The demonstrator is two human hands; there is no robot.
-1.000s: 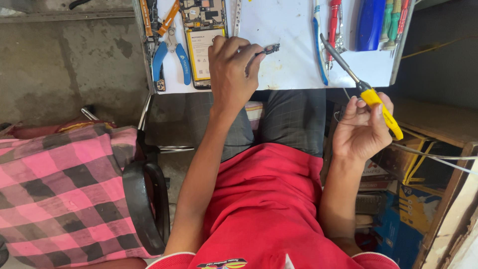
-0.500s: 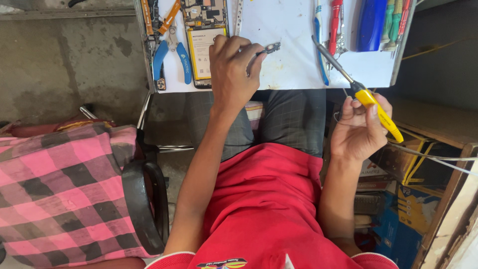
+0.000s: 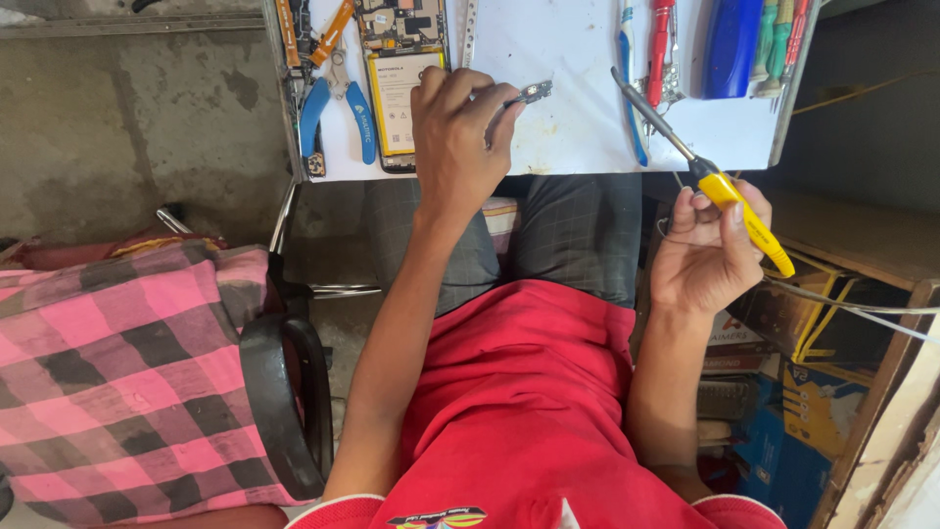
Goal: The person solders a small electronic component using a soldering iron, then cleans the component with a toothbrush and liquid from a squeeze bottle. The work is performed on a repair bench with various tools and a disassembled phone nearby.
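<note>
Left hand (image 3: pixel 455 122) pinching small part (image 3: pixel 534 93) (metal), right hand (image 3: pixel 710 250) gripping soldering iron (image 3: pixel 729 196)

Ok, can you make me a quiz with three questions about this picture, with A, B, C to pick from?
1. Where is the opened phone?
A. on the white board
B. on the floor
C. in the right hand

2. What colour are the pliers' handles?
A. green
B. blue
C. black

3. What is the right hand doing?
A. resting empty
B. holding a yellow-handled soldering iron
C. touching the phone

Answers:
1 A, the phone lies on the white board beside the pliers.
2 B, both handles are blue.
3 B, its fingers wrap the soldering iron; the left hand pinches a small metal part.
</note>
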